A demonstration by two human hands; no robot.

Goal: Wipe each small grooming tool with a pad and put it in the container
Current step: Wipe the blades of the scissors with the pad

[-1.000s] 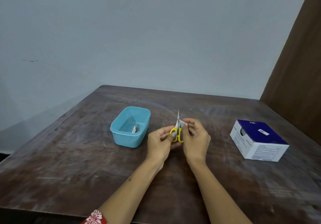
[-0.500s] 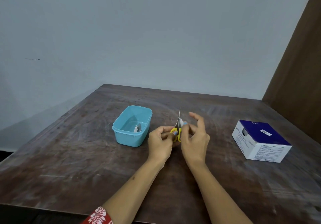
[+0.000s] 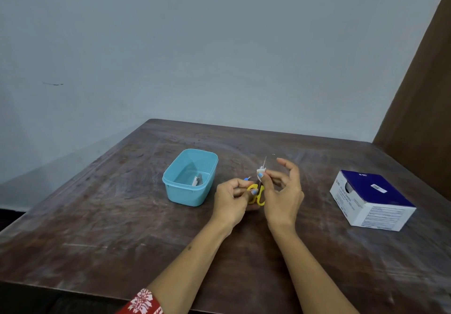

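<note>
Small scissors (image 3: 256,193) with yellow handles stand upright over the table's middle, their thin blades pointing up and away. My left hand (image 3: 231,200) grips the yellow handles. My right hand (image 3: 280,191) pinches a small white pad (image 3: 261,171) around the blades with thumb and forefinger, its other fingers spread. A light blue plastic container (image 3: 179,193) sits just left of my hands; a small metal tool (image 3: 197,180) lies inside it.
A blue and white cardboard box (image 3: 371,200) sits on the right part of the dark wooden table (image 3: 97,216). A grey wall rises behind the table, and a brown panel stands at the far right.
My right hand has slid the pad along the blades and spread its free fingers. The scissors stay upright in my left hand.
</note>
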